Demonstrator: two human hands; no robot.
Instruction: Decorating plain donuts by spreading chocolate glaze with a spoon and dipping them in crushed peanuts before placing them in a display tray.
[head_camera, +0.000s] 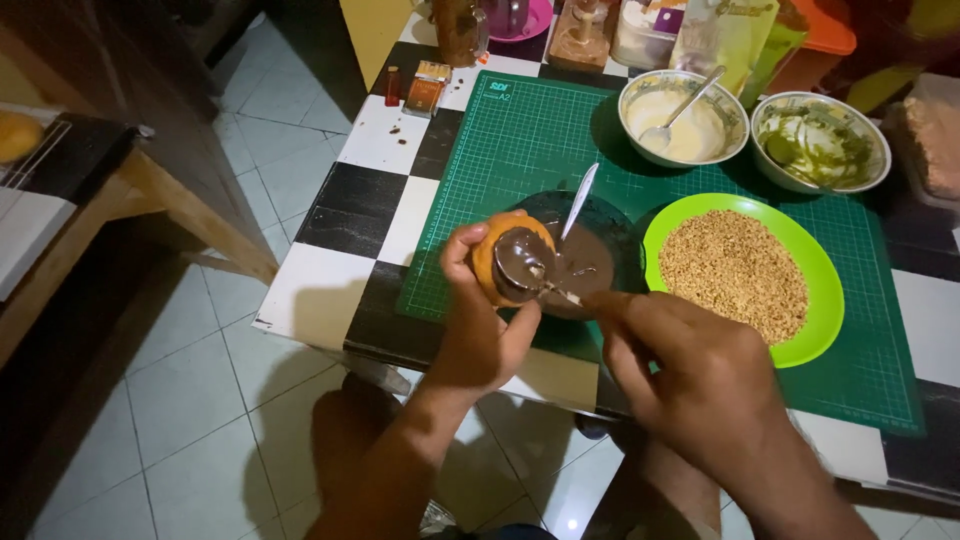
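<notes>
Most of the doughnut's (500, 262) top face already looks chocolate-coated as left-hand (480, 320) fingers cup it above the dark chocolate bowl (600, 245), right-hand (690, 370) fingers pinching a small spreader (560, 292); crumb plate (790, 345) seemingly untouched

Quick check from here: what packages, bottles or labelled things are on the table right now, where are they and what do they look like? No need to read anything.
Small box: left of the green mat, orange with a pale top.
Small bottle: beside the box, dark red, upright.
Jar: far edge, clear with brown contents.
Pouch: behind the white bowl, pale and green, shiny.
Tub: left of the pouch, whitish; its label is too blurred to describe.
</notes>
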